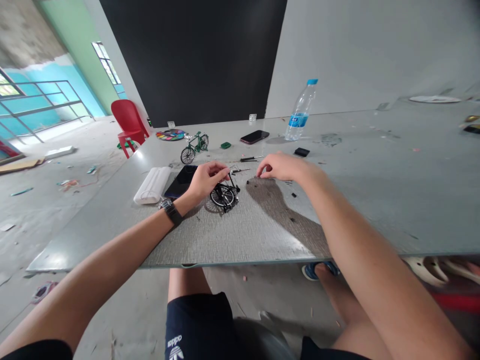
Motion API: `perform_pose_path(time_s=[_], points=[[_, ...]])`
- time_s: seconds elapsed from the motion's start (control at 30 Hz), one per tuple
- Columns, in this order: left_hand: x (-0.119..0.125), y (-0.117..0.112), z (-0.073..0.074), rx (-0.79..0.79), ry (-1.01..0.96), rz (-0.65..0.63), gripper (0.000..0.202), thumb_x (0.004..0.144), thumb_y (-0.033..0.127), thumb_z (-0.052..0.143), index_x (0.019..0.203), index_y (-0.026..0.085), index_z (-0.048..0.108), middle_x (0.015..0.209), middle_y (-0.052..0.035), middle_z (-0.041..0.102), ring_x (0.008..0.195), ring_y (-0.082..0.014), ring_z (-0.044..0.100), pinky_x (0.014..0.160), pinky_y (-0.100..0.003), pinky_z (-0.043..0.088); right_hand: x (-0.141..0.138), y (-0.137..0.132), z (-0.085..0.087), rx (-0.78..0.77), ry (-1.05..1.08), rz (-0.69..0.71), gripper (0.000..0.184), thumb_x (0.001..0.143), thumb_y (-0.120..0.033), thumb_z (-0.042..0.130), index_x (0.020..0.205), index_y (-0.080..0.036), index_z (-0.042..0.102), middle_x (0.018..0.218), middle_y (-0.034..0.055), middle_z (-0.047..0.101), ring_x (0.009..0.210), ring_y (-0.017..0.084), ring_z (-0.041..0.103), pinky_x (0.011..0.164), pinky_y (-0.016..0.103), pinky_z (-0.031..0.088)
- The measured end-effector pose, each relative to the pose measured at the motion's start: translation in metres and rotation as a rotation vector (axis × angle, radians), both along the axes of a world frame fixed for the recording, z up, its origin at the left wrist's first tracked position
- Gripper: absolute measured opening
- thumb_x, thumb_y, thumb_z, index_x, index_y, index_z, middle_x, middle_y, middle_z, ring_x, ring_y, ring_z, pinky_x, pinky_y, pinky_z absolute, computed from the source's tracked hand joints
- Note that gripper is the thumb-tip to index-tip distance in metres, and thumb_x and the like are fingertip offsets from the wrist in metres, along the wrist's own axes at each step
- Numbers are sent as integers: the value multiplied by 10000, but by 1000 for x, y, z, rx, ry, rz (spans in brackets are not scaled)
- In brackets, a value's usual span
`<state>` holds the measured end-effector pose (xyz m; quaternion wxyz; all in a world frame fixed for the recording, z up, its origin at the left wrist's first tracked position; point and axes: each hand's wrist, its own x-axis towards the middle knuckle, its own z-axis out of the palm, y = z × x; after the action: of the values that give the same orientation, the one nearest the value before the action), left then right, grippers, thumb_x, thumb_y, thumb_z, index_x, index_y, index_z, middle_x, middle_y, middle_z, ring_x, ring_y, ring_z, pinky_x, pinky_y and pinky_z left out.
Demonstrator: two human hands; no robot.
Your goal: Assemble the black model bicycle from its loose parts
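Observation:
My left hand [205, 180] is closed around the top of a small black model bicycle [225, 195] that stands on the grey table [375, 190]. A dark watch sits on that wrist. My right hand [279, 167] hovers just right of the model with its fingers pinched together; what they hold, if anything, is too small to make out. A small screwdriver [251, 159] lies just beyond the hands. Tiny dark parts lie scattered on the table near my right forearm.
A green model bicycle [194, 146] stands further back, near a colourful disc [170, 134]. A white case [152, 185] and a dark tablet [179, 182] lie left of my left hand. A phone [255, 136], water bottle [301, 111], small black block [301, 152] and red chair [129, 125] are beyond.

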<state>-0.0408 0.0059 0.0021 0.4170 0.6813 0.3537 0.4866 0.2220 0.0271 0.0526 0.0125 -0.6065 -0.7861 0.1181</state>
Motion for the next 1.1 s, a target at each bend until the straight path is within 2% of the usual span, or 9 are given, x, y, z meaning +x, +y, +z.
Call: perform_pose_path(time_s=[0.33, 0.8, 1.1], points=[[0, -1, 1, 8, 3, -1, 122, 912, 254, 711, 846, 152, 700, 722, -34, 732, 675, -122, 661, 683, -261, 504, -3, 1, -3, 1, -16, -11, 212, 923, -323, 634, 1041, -306, 809, 1045, 99, 677, 724, 191, 604, 681, 355, 437], [1, -2, 3, -10, -7, -4, 109, 907, 238, 709, 846, 148, 691, 726, -34, 731, 682, -118, 664, 688, -254, 508, 0, -7, 12, -47, 20, 27, 236, 866, -306, 689, 1054, -286, 830, 1051, 83, 746, 826, 221, 650, 728, 353, 461], [0, -1, 1, -3, 11, 0, 120, 918, 249, 702, 846, 154, 693, 727, -38, 731, 682, -125, 656, 687, -263, 505, 6, -1, 6, -66, 37, 29, 220, 859, -313, 688, 1019, -315, 839, 1061, 77, 751, 821, 224, 658, 722, 358, 473]])
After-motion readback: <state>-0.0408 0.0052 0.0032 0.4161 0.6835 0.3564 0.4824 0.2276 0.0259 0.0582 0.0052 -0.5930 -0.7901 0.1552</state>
